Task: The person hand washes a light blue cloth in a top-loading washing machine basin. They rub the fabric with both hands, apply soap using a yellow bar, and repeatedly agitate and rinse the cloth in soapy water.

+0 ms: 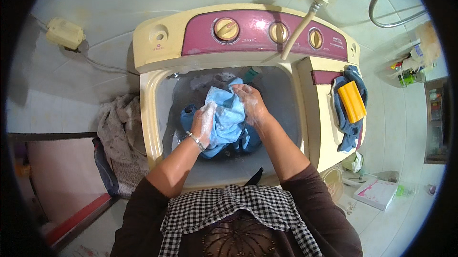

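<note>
A wet light-blue cloth garment (227, 114) is bunched between my two hands above the wash tub (207, 173) of a twin-tub washing machine. My left hand (204, 123), soapy and with a bracelet at the wrist, grips its left side. Suds also coat my right hand (252, 103), which grips the upper right part. Below them, darker blue cloth (188, 114) lies in grey, foamy water. The garment's lower end hangs down towards this cloth; whether they are one piece I cannot tell.
A yellow bar of soap (352, 102) rests on a dark blue cloth (349, 139) on the right-hand lid (315, 96). A beige hose (298, 37) hangs from the tap over the control panel (257, 30). Greyish laundry (121, 128) is heaped left of the machine.
</note>
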